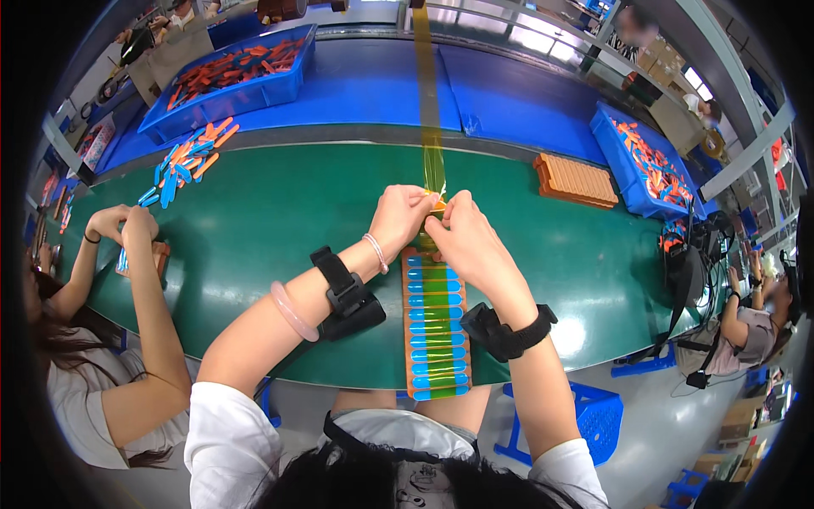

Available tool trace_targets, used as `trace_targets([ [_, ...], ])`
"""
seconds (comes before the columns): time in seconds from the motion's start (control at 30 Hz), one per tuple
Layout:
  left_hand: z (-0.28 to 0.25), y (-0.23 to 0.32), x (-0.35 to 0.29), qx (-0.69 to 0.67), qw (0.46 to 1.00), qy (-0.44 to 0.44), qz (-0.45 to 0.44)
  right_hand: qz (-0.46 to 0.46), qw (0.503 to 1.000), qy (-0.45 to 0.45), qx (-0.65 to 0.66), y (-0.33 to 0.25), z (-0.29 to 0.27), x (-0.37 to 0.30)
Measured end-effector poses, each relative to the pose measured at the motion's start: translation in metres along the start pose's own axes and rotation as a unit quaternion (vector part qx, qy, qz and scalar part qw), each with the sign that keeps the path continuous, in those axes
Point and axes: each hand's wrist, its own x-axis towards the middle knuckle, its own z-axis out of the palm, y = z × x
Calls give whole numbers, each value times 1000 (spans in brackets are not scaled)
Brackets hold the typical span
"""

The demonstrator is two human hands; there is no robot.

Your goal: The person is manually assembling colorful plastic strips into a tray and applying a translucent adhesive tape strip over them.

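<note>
I have the left hand (pixel 400 219) pinching yellow tape (pixel 431 161) that runs toward 12 o'clock, the right hand (pixel 471 244) beside it, grip unclear to me, and the orange rack (pixel 409 360) at their 6 o'clock.

1. Left hand (pixel 397 220): fingers bent, tips pinched together.
2. Right hand (pixel 471 241): back up, fingers curled, tips close to left's.
3. Left forearm (pixel 254 341): in from lower left, elbow bent.
4. Right forearm (pixel 543 390): in from lower right, steeper.
</note>
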Motion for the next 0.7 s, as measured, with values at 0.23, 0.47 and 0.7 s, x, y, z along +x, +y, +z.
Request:
trace_targets([
  [0.23, -11, 33, -7, -98, 993, -47, -36, 10, 985, 11, 172, 24, -5, -22],
  [0.47, -19, 103, -19, -252, 961, -104, 39, 64, 863, -238, 441, 7, -37, -32],
  [0.7, -28, 103, -19, -105, 975, -152, 124, 39, 811, -219, 541, -10, -57, -40],
])
